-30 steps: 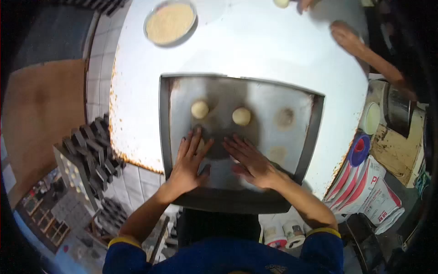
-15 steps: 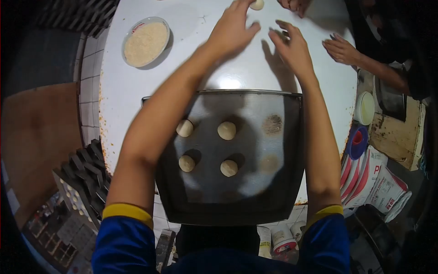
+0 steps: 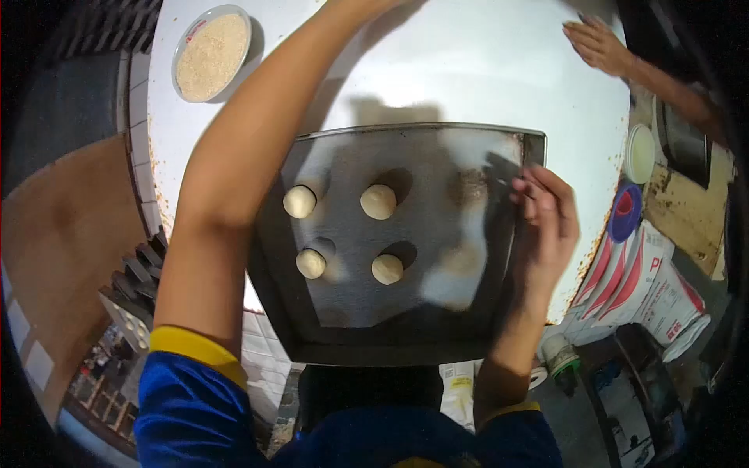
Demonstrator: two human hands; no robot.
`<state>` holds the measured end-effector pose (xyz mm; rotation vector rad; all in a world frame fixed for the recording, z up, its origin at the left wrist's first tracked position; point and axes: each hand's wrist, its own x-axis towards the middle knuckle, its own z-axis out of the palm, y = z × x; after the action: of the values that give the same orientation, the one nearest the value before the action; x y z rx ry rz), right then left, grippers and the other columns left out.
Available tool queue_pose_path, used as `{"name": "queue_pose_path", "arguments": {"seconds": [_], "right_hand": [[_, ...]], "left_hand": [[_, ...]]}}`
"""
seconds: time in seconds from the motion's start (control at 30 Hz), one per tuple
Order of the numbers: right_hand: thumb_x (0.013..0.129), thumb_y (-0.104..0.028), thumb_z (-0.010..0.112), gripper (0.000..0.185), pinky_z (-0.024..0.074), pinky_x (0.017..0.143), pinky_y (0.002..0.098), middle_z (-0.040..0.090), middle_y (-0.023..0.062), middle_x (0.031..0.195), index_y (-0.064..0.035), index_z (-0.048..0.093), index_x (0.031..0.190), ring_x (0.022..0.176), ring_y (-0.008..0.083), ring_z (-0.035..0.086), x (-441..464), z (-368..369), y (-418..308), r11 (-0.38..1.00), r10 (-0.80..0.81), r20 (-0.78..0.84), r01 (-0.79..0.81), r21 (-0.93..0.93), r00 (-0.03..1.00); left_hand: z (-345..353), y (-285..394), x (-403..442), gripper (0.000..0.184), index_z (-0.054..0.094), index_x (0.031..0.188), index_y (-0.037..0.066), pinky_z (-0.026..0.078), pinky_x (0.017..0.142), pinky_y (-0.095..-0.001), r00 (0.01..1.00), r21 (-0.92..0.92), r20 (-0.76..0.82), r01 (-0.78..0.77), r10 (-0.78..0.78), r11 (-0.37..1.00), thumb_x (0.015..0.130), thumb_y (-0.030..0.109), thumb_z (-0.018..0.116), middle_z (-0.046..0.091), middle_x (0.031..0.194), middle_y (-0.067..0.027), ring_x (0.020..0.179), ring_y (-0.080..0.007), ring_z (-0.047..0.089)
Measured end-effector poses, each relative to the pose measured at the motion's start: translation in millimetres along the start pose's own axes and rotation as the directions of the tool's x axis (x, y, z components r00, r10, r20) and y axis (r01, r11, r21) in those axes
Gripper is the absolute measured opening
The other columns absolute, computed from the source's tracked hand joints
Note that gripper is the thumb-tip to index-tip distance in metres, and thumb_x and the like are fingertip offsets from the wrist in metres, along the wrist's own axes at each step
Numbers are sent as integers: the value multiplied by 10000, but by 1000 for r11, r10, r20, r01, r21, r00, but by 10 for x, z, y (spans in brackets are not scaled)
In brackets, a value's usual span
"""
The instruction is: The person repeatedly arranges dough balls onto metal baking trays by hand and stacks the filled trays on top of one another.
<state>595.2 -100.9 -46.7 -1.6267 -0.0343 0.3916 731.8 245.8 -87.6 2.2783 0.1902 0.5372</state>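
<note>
A dark metal tray (image 3: 406, 335) lies at the near edge of the white table, with several pale dough balls on it, such as one (image 3: 378, 201) at the back middle and one (image 3: 299, 202) at the back left. My right hand (image 3: 548, 214) is over the tray's right rim, its fingers loosely curled but apart, nothing visible in it. My left arm reaches past the tray's left side to the far part of the table; the left hand lies beyond the top of the view.
A bowl of pale crumbs (image 3: 212, 58) stands at the table's back left. Another person's hand (image 3: 599, 45) is at the back right. Sacks (image 3: 641, 281), a purple container (image 3: 624, 212) and a round tub (image 3: 640, 154) are right of the table.
Both hands went from the tray to the far table; my right hand has since come back to the tray's right rim, while my left hand has passed out of view.
</note>
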Motion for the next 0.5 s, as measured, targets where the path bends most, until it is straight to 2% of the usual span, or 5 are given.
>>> {"name": "queue_pose_path", "arguments": {"seconds": [0.07,0.17,0.33,0.4,0.5], "right_hand": [[1095,-203,624,304,556,937,345,722,139,1213,31,670,1283,1059,199,699,-120,-370,45,997,18,-107,-10,80,994],[1099,-203,620,296,548,935,347,722,128,1172,33,670,1270,1040,192,693,-271,-671,38,997,47,-177,-35,69,983],[1082,-215,659,267,531,935,310,733,81,1131,14,711,1210,1035,160,678,-398,-669,-38,980,60,-81,-74,-184,995],[1072,-229,684,269,511,939,288,723,64,1115,10,721,1190,1031,142,666,-419,-624,-111,961,65,-30,-70,-267,997],[1067,-210,681,259,511,952,297,718,68,1119,12,717,1197,1049,148,665,-380,-609,-132,976,34,74,-17,-218,997]], "left_hand": [[-351,629,-548,290,745,1156,-3,543,1009,-496,995,-134,72,80,-71,988,901,87,642,702,1197,-280,1132,-469,663],[-239,759,-1496,591,584,1449,98,530,1087,-466,920,-443,313,-76,234,893,897,102,794,599,1466,-175,1329,-336,603],[470,1146,-2319,553,588,1408,106,541,1084,-452,847,-230,502,-63,174,971,894,93,790,604,1366,-146,1271,-341,607],[622,1179,-2427,683,528,1497,104,492,1153,-483,773,65,632,-116,49,991,867,80,789,548,1462,-155,1373,-348,542],[572,1409,-2482,776,457,1563,70,409,1226,-515,852,78,517,-141,81,987,856,116,773,468,1573,-179,1494,-380,433]]}}
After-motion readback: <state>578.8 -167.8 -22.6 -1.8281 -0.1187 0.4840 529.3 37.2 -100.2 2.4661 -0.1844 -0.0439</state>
